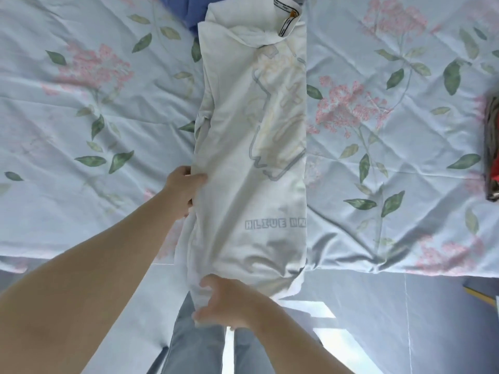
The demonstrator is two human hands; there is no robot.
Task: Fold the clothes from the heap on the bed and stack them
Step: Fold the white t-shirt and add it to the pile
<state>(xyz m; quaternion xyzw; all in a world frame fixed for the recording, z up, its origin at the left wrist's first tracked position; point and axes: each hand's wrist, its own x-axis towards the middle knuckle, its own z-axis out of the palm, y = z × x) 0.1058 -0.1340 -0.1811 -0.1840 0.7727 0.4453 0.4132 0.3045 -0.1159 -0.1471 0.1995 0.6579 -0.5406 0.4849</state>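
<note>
A white T-shirt (253, 147) with a faint grey and yellow print lies lengthwise across the bed, folded into a long narrow strip with its collar and label at the far end. Its hem hangs over the near bed edge. My left hand (182, 188) grips the strip's left edge around its middle. My right hand (225, 303) pinches the hanging hem at the bottom left. A blue garment (186, 9) peeks out behind the collar at the top.
The bed carries a pale blue floral sheet (94, 117). A dark folded pile with some red (491, 152) sits at the right edge. Below the bed edge are grey floor tiles (378, 319) and my jeans-clad legs (194, 346).
</note>
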